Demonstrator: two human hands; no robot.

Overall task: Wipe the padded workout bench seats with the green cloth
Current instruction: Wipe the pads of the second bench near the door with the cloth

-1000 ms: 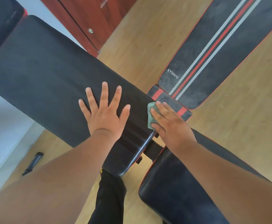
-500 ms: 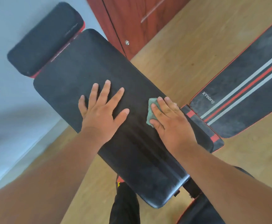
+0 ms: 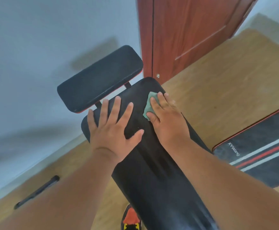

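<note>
The long black padded bench pad (image 3: 158, 180) runs from the bottom centre up to the middle of the view. My left hand (image 3: 113, 127) lies flat on its far end with the fingers spread. My right hand (image 3: 167, 118) presses the folded green cloth (image 3: 149, 105) onto the pad's far right corner with straight fingers; most of the cloth is hidden under the hand. Just beyond the pad's end sits a smaller black head pad (image 3: 100, 80) with a red edge.
A black mat with red and white stripes (image 3: 259, 155) lies on the wooden floor (image 3: 218, 90) at right. A red-brown door (image 3: 185, 34) stands behind the bench. A black bar (image 3: 37, 191) lies on the floor at lower left. A grey wall (image 3: 35, 47) fills the left.
Both hands have slid along the bench pad toward its far end, the right hand carrying the green cloth with it. The view has tilted up, so the head pad and door now show.
</note>
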